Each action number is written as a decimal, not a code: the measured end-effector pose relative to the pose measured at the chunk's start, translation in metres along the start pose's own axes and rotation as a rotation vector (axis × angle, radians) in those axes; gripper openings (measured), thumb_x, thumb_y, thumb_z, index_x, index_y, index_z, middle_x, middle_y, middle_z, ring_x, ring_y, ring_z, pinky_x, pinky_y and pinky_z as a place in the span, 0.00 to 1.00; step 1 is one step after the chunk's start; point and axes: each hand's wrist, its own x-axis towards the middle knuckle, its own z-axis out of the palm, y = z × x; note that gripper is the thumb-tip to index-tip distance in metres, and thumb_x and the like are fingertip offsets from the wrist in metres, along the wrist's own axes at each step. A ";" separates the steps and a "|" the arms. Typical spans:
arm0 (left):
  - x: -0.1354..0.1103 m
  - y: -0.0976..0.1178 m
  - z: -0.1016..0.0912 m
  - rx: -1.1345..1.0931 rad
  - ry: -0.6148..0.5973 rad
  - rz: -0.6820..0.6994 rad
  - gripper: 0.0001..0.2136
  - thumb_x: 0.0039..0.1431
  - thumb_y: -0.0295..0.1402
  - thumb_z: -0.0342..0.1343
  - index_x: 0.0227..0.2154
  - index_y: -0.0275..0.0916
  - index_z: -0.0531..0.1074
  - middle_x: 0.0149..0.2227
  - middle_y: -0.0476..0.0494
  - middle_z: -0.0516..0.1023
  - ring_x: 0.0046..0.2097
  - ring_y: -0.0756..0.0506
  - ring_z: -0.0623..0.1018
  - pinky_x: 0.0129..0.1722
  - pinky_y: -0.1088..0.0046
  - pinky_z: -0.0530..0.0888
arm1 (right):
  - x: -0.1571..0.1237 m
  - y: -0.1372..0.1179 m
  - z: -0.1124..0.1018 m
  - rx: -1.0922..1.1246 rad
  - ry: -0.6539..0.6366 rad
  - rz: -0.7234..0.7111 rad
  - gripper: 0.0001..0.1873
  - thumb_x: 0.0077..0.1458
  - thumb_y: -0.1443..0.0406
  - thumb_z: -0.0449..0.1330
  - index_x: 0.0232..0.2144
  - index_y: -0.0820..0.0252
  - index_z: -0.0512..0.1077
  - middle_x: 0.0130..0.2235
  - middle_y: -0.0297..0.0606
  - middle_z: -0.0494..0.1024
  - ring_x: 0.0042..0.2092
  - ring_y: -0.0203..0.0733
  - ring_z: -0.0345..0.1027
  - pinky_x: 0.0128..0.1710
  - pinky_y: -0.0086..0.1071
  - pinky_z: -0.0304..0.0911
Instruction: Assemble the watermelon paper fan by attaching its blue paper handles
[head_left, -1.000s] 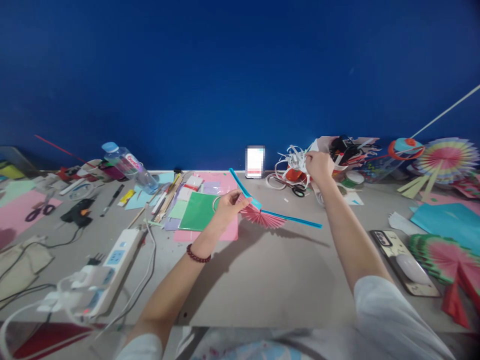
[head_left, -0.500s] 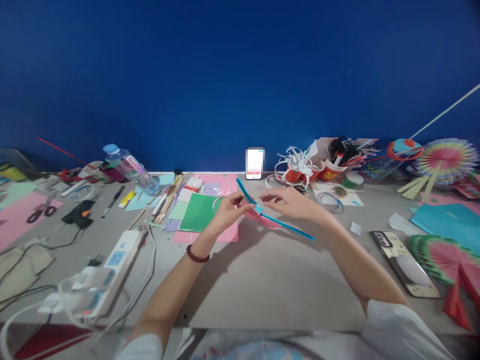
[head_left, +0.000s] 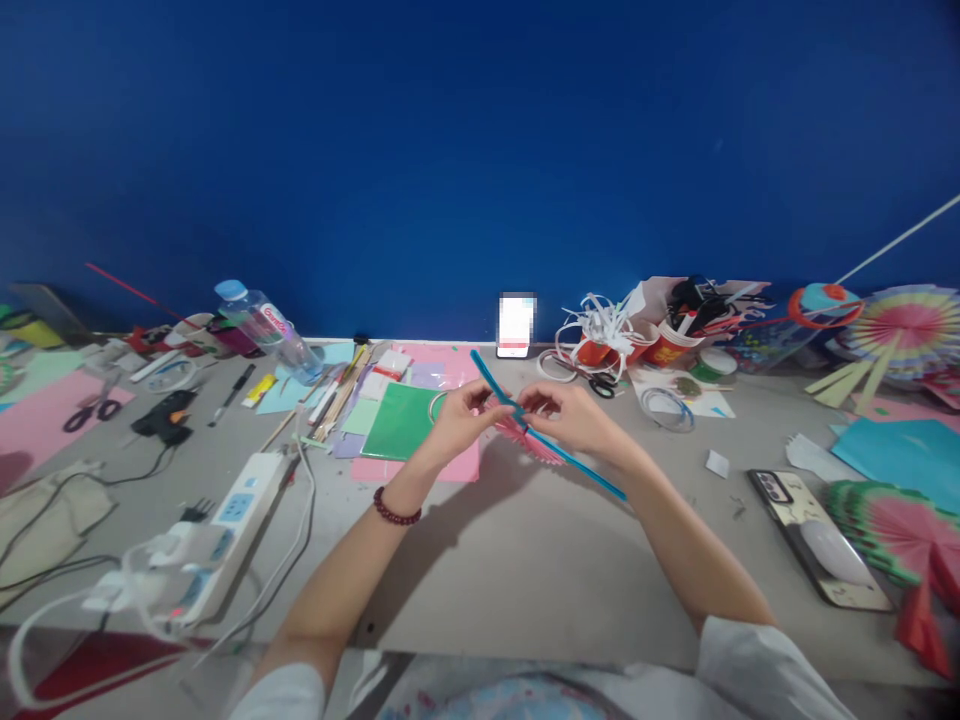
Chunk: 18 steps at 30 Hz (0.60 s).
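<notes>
My left hand (head_left: 459, 420) pinches a pink pleated paper fan (head_left: 538, 444) that has two long blue paper strips (head_left: 577, 462) as handles, holding it just above the grey table (head_left: 525, 560). My right hand (head_left: 576, 418) is closed on the same fan from the right, with its fingertips at the point where the blue strips meet. A red bead bracelet (head_left: 396, 512) sits on my left wrist.
Green and pink paper sheets (head_left: 409, 425) lie behind my hands. A power strip (head_left: 225, 520) with cables, a glue gun (head_left: 169, 420), scissors (head_left: 94, 412) and a water bottle (head_left: 266, 325) are left. Cups with paper strips (head_left: 607, 335), a phone (head_left: 821, 540) and finished fans (head_left: 892, 510) are right.
My right hand left the pile of paper strips at the back, came down to the centre and closed on the fan. My left hand kept holding the fan.
</notes>
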 end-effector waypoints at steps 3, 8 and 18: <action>0.000 -0.001 -0.001 -0.020 0.013 0.000 0.13 0.46 0.39 0.67 0.34 0.40 0.76 0.31 0.46 0.78 0.36 0.47 0.75 0.38 0.70 0.71 | 0.000 -0.001 -0.001 0.034 -0.026 -0.006 0.07 0.50 0.67 0.59 0.33 0.59 0.75 0.34 0.37 0.79 0.34 0.39 0.71 0.36 0.32 0.67; 0.000 -0.003 -0.001 -0.035 -0.005 -0.005 0.13 0.46 0.39 0.66 0.34 0.39 0.76 0.34 0.45 0.78 0.37 0.47 0.76 0.39 0.70 0.73 | 0.000 -0.001 -0.001 0.054 -0.016 0.022 0.06 0.51 0.67 0.59 0.33 0.58 0.75 0.35 0.36 0.79 0.34 0.38 0.71 0.36 0.32 0.66; 0.001 -0.004 0.002 -0.106 0.064 -0.051 0.14 0.42 0.39 0.68 0.30 0.36 0.74 0.29 0.47 0.75 0.33 0.48 0.74 0.35 0.71 0.72 | -0.004 -0.005 0.010 -0.148 0.127 -0.133 0.08 0.51 0.71 0.56 0.32 0.58 0.74 0.32 0.35 0.78 0.31 0.37 0.68 0.32 0.30 0.63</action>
